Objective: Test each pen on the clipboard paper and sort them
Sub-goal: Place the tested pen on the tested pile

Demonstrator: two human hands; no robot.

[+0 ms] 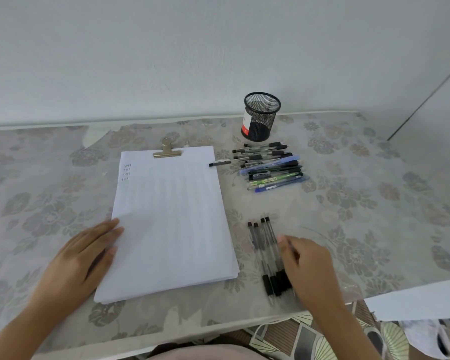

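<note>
A clipboard with white paper (172, 216) lies in front of me, held by a brass clip (166, 151); several small scribbles (126, 172) mark its top left corner. My left hand (86, 253) rests flat on the paper's left edge, fingers spread. Right of the clipboard, several clear black-tipped pens (264, 245) lie side by side. My right hand (307, 266) sits on this group, fingers curled over the rightmost pen. Farther back lies a pile of black, blue and green pens (270, 167). One black pen cap (219, 163) lies at the paper's right edge.
A black mesh pen cup (260, 116) stands behind the pile, near the wall. The table wears a floral plastic cloth (374, 198). Its front edge runs just below my arms. A white sheet (416, 302) overhangs the right front corner.
</note>
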